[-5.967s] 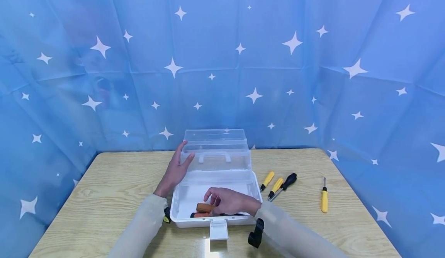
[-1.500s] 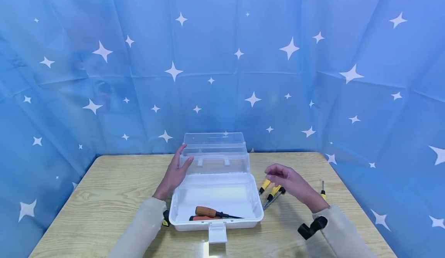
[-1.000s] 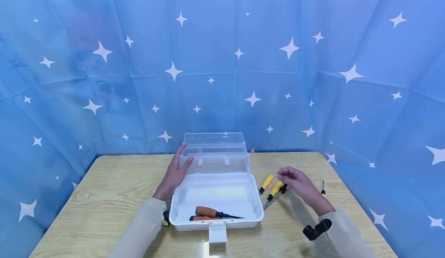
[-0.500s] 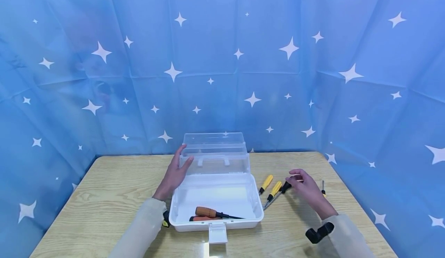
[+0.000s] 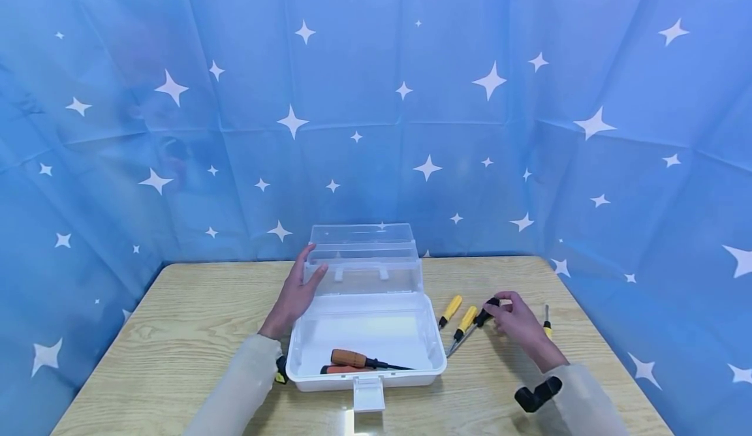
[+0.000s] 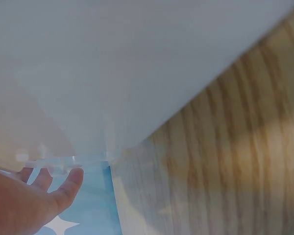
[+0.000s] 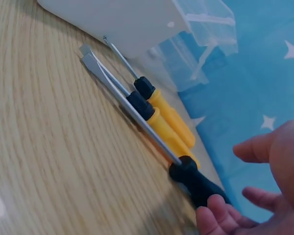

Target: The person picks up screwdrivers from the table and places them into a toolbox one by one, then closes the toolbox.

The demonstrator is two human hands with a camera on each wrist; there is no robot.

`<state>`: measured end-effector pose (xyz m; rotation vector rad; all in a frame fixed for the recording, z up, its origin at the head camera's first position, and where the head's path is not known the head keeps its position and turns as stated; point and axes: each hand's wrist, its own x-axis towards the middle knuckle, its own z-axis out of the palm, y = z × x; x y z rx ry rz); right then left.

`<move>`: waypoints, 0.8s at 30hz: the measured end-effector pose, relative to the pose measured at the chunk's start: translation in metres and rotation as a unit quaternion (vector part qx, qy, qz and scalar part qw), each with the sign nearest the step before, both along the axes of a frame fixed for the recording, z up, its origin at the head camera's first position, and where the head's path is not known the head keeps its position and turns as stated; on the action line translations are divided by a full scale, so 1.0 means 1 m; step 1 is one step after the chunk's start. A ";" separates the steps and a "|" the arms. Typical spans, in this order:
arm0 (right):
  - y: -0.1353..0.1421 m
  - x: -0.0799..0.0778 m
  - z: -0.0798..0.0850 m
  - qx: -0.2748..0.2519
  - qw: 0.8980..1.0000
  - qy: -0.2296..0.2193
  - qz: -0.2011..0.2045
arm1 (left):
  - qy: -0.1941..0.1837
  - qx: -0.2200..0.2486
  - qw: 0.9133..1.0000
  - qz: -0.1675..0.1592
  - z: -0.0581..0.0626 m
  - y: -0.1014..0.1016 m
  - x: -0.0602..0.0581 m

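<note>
My left hand (image 5: 296, 292) holds the left edge of the raised clear lid (image 5: 376, 273), thumb in front; its fingertips bend at the lid's edge in the left wrist view. The white toolbox (image 5: 437, 351) stands below, latch flap down, with a brown-handled screwdriver (image 5: 348, 358) and an orange-handled tool (image 5: 341, 369) inside. On the table to the right, my right hand (image 5: 519, 322) pinches the end of a black-handled screwdriver (image 7: 196, 183). Its fingertips overlap the handle while its flat blade points toward the box. One finger stands off it in the right wrist view.
Two yellow-handled screwdrivers (image 7: 171, 120) lie side by side between the box and the black handle. Another yellow screwdriver (image 5: 548, 328) lies farther right, partly covered by my hand. A starry blue curtain (image 5: 376, 129) hangs behind the wooden table (image 5: 205, 331).
My right hand has left the toolbox, where the brown-handled screwdriver now lies uncovered. It has moved right, past the yellow screwdrivers, onto the black handle. My left hand stays at the lid.
</note>
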<state>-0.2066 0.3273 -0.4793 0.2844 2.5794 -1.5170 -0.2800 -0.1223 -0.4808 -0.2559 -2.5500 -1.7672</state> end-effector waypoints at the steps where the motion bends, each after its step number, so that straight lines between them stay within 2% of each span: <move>1: 0.000 0.000 -0.001 -0.002 1.000 -0.003 -0.003 | -0.001 -0.001 1.000 0.000 0.000 0.000 0.000; 11: 0.001 -0.002 -0.005 -0.003 1.000 -0.008 -0.015 | -0.011 -0.001 1.000 0.007 0.000 0.001 0.001; 20: 0.001 -0.010 -0.013 0.023 0.998 -0.010 -0.054 | -0.008 0.000 1.000 0.005 0.000 0.001 0.002; 24: 0.001 -0.012 -0.019 0.038 0.998 -0.011 -0.058 | -0.009 -0.002 1.000 0.004 0.000 0.001 0.003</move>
